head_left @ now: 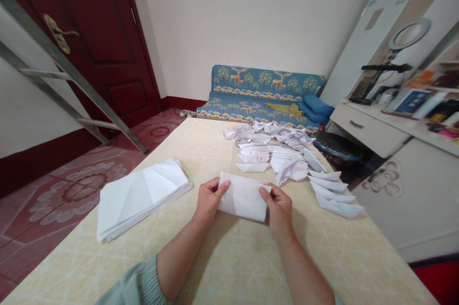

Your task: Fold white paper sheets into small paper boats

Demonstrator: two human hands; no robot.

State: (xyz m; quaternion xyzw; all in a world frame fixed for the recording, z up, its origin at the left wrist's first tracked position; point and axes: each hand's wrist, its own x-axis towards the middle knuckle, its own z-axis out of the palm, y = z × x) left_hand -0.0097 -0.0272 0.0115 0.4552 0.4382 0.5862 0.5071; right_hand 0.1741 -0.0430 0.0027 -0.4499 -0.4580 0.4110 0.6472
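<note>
A folded sheet of white paper (244, 197) is held between both hands, slightly above the table. My left hand (210, 200) pinches its left edge, thumb on the front face. At the right edge, my right hand (279, 207) grips it with the thumb near the upper corner. The fingers behind the paper are partly hidden. To the left lies a stack of creased white paper sheets (143, 195). Beyond the held sheet sits a heap of folded paper boats (268, 140), some with print on them. Several more paper boats (335, 195) stand in a row at the right.
The cream patterned table (222, 262) reaches toward a blue sofa (247, 99) with deer on it. A metal ladder (82, 85) leans at the left before a dark red door (103, 23). On the right are a black stool (339, 146) and a white cabinet (373, 128).
</note>
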